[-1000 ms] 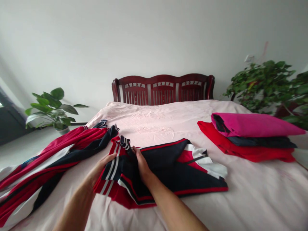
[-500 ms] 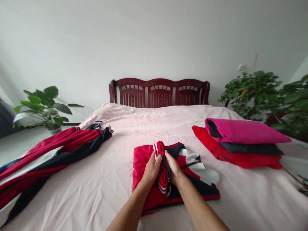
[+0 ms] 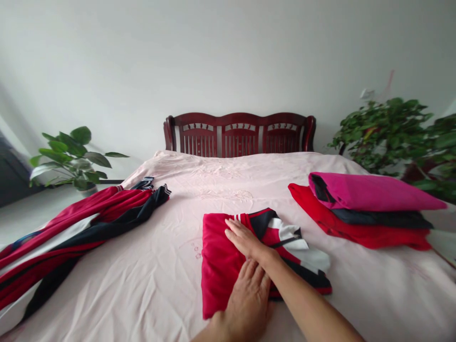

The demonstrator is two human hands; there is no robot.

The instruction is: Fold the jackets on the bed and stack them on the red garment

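Observation:
A partly folded red, navy and white track jacket (image 3: 221, 256) lies on the bed in front of me. My right hand (image 3: 245, 240) rests flat on it, fingers stretched toward the upper left, just below a white-striped cuff or band. Nearer to me, my left hand (image 3: 251, 294) also lies on the fabric, palm down with its fingers pointing away from me. Both hands are open and grip nothing. The jacket's navy and white part sticks out to the right, with my right forearm across its lower portion.
Folded clothes, topped by a magenta garment (image 3: 374, 192), are stacked at the right on a red garment (image 3: 370, 235). More red and navy track clothes (image 3: 81, 223) spread along the left. The pink sheet (image 3: 153, 270) is wrinkled. Beyond are a wooden headboard (image 3: 240, 135) and plants (image 3: 71, 156).
Both hands have let go of the striped cuffs they were pinching. The bunched fabric between them is now laid flat, the right hand has moved left, and the left hand closer to me.

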